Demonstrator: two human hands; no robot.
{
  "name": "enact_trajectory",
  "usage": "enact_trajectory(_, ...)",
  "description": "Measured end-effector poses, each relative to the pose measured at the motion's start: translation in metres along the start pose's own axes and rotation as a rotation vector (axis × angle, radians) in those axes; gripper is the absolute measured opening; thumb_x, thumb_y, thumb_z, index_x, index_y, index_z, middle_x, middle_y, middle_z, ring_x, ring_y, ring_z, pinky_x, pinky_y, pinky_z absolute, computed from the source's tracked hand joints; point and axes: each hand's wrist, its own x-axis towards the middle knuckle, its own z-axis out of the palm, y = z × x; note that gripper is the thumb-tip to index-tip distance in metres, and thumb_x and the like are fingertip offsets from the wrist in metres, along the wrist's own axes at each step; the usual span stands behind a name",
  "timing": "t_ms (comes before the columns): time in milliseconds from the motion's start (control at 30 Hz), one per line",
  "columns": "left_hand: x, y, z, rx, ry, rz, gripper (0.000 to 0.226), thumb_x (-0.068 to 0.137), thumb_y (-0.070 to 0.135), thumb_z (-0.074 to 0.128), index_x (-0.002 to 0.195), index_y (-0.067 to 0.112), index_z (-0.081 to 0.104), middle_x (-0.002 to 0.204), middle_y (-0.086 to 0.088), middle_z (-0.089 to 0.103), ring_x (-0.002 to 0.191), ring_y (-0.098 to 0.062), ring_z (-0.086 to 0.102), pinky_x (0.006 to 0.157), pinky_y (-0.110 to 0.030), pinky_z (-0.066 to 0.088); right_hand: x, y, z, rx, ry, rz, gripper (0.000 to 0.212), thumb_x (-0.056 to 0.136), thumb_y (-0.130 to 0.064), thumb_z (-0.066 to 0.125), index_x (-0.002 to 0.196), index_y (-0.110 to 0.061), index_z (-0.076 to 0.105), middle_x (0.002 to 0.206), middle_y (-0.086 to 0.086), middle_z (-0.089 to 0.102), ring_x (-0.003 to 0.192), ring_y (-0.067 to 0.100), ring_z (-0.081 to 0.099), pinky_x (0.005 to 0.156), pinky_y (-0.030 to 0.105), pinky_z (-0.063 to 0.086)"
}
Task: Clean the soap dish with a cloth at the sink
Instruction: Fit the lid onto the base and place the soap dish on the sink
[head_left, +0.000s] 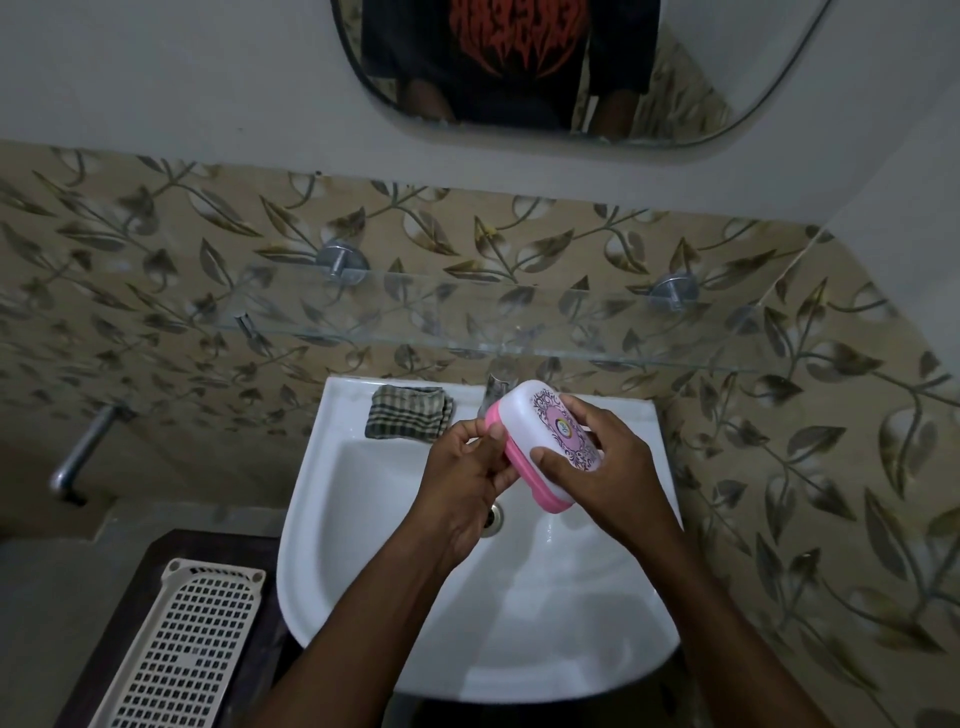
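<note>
The soap dish (530, 431) is a closed case with a white lid, a purple patterned label and a pink base, held tilted above the white sink (363, 519). My left hand (467, 483) grips its pink edge on the left side. My right hand (602, 467) wraps around the lid from the right, thumb on the front. A folded checked cloth (408, 413) lies on the sink's back ledge, to the left of the dish and apart from both hands. The tap (493, 389) stands just behind the dish, partly hidden by it.
A glass shelf (467, 332) spans the tiled wall above the sink. A beige perforated basket (187, 649) sits on a dark stand at lower left. A metal wall tap (78, 457) juts out at left. A mirror (519, 67) hangs above.
</note>
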Motion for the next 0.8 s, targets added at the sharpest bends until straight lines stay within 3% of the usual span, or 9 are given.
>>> enact_trajectory(200,-0.0002,0.0019,0.0001,-0.019,0.004,-0.012,0.013,0.096,0.011,0.056,0.097,-0.002,0.057,0.094,-0.021,0.071,0.082,-0.025,0.073,0.077,-0.034,0.061,0.0017,0.0005,-0.0007,-0.005,0.002,0.001,0.086,0.062,-0.067,0.069,0.137,-0.027,0.054,0.124,-0.012,0.061,0.111,0.006,0.060,0.092,0.037,0.055)
enact_trajectory(433,-0.0009,0.0031,-0.0005,-0.030,0.003,-0.034,0.036,0.097,0.012,0.056,0.120,-0.015,0.052,0.102,-0.026,0.071,0.089,-0.028,0.073,0.077,-0.034,0.060,0.0014,0.0001,-0.0025,0.010,-0.015,0.012,0.088,0.061,-0.067,0.071,0.137,-0.027,0.055,0.123,-0.013,0.063,0.108,0.005,0.062,0.089,0.036,0.057)
enact_trajectory(700,-0.0011,0.0059,-0.0031,-0.007,-0.016,-0.013,0.038,0.097,0.013,0.055,0.122,-0.015,0.051,0.113,-0.030,0.067,0.101,-0.033,0.070,0.084,-0.038,0.059,-0.0004,-0.0004,-0.0072,-0.047,-0.011,-0.022,0.091,0.061,-0.070,0.069,0.138,-0.026,0.053,0.123,-0.011,0.061,0.111,0.006,0.060,0.090,0.036,0.056)
enact_trajectory(800,-0.0020,0.0073,-0.0032,0.030,-0.045,-0.024,0.023,0.097,0.012,0.055,0.107,-0.009,0.056,0.107,-0.027,0.068,0.097,-0.032,0.070,0.084,-0.038,0.060,-0.0014,-0.0001,-0.0062,-0.029,-0.019,-0.017,0.090,0.061,-0.069,0.069,0.139,-0.026,0.052,0.121,-0.012,0.061,0.112,0.005,0.059,0.091,0.035,0.055)
